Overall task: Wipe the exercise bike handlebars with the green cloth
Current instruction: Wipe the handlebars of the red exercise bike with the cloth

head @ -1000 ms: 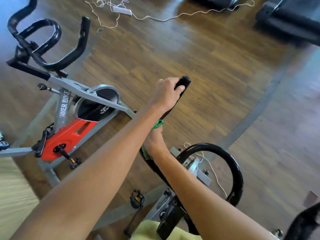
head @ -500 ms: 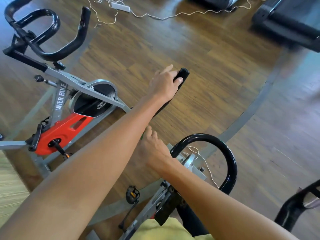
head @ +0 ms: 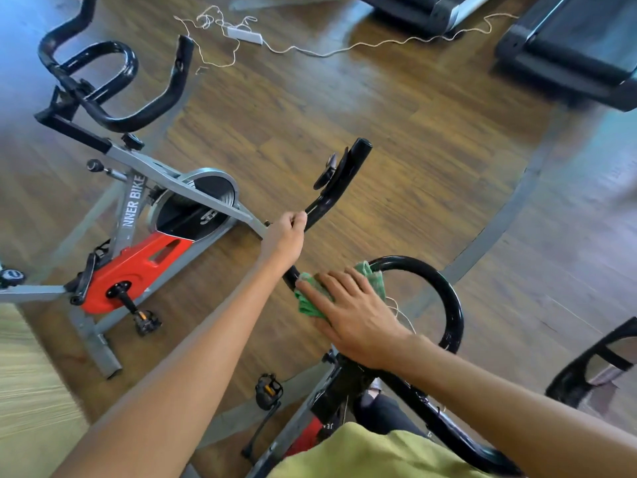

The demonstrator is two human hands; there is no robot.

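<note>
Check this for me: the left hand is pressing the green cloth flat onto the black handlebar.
Not quite. In the head view it is the right hand that presses the green cloth flat onto the black handlebar; the left hand grips the bar higher up.

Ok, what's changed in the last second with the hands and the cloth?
The left hand slid down the handlebar from its tip toward the person and grips it lower; the tip is now bare. The right hand came out from behind the left arm and presses the green cloth flat on the bar. The other bike stayed put.
</note>
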